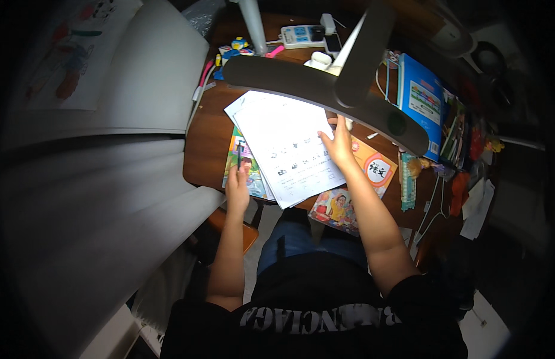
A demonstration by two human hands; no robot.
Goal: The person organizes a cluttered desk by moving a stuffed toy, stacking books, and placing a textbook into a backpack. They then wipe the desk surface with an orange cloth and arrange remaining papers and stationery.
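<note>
Several printed paper sheets (286,134) lie in a loose stack on the dark wooden desk (203,152), lit brightly, with small pictures and print on the top one. At the left of the stack my left hand (238,184) holds a dark pen (239,155) upright over a colourful book (232,168). My right hand (340,141) rests at the upper right edge of the sheets, thumb on the paper and the other fingers spread past it, partly under the lamp. Below my right forearm lie an orange textbook (380,166) and an illustrated booklet (333,207).
A wide dark lamp head (286,74) hangs over the far part of the desk. Behind it are a power strip (302,36) and small toys (239,43). A blue book (419,101) and a teal ruler-like strip (408,181) are at the right. A pale curtain (124,179) borders the left.
</note>
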